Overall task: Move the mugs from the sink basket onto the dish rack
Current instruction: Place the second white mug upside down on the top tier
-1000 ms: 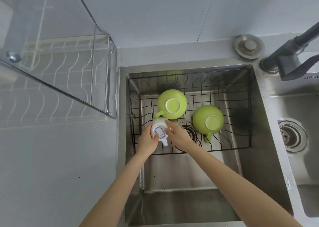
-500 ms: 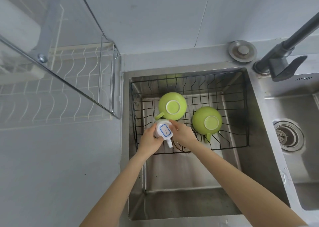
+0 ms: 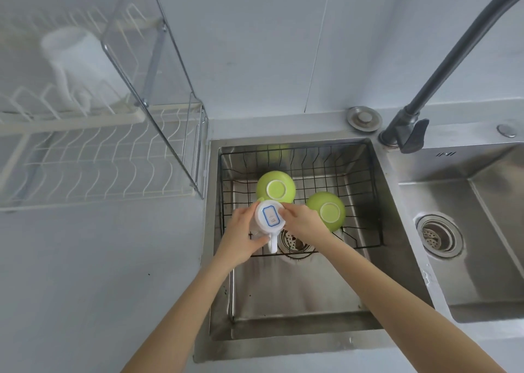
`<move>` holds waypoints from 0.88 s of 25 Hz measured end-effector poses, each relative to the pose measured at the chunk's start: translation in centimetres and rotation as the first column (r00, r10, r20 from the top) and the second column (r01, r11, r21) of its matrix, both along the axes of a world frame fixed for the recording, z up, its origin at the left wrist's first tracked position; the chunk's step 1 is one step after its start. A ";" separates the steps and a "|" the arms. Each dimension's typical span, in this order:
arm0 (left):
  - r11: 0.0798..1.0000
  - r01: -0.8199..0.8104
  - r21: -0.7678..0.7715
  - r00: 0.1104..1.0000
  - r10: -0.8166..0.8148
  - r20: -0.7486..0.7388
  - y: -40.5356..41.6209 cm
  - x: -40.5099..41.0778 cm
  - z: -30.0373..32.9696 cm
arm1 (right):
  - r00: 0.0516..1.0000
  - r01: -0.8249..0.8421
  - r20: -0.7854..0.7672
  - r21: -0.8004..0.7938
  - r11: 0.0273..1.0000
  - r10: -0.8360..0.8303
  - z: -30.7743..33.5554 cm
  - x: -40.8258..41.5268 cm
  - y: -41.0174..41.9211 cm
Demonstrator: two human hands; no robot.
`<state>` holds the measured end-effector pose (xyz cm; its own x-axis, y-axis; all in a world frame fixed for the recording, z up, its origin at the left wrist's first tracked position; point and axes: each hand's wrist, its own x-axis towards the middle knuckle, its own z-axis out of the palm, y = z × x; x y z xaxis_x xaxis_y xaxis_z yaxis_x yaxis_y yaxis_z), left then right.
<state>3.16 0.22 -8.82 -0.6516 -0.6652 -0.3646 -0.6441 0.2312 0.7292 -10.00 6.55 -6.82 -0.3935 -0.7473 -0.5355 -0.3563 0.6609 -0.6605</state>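
Observation:
A white mug (image 3: 269,216) with a blue-edged label on its base is upside down, held above the front left of the black wire sink basket (image 3: 365,194). My left hand (image 3: 241,236) grips its left side and my right hand (image 3: 302,221) its right side; the handle points toward me. Two green mugs stand upside down in the basket: one (image 3: 275,187) just behind the white mug, the other (image 3: 326,212) to the right, partly behind my right hand. The white wire dish rack (image 3: 107,163) stands to the left, with a white mug (image 3: 71,58) on its upper tier.
A clear panel with metal edging (image 3: 158,89) rises along the rack's right side, next to the sink. A dark faucet (image 3: 442,69) arches over the right. A second basin with a drain (image 3: 438,235) lies to the right. The left basin's drain (image 3: 295,242) shows under the basket.
Both hands have lifted the white mug up out of the basket, toward me. The view has tilted up, showing more of the rack and a white mug on it.

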 end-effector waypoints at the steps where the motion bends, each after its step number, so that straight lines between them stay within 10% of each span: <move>1: 0.999 -0.017 -0.030 1.000 0.017 -0.022 0.5 0.3 0.6 | 1.000 0.000 0.001 -0.013 1.000 0.000 0.6 0.3 0.5; 10: 0.999 -0.035 -0.026 0.941 0.024 -0.338 2.5 4.8 5.3 | 0.988 0.129 0.107 -0.193 0.973 -0.109 6.1 2.7 4.8; 22: 1.000 -0.008 -0.013 0.881 0.001 -0.473 0.4 13.4 11.0 | 0.984 -0.165 -0.156 -0.567 0.807 0.091 11.0 10.8 5.2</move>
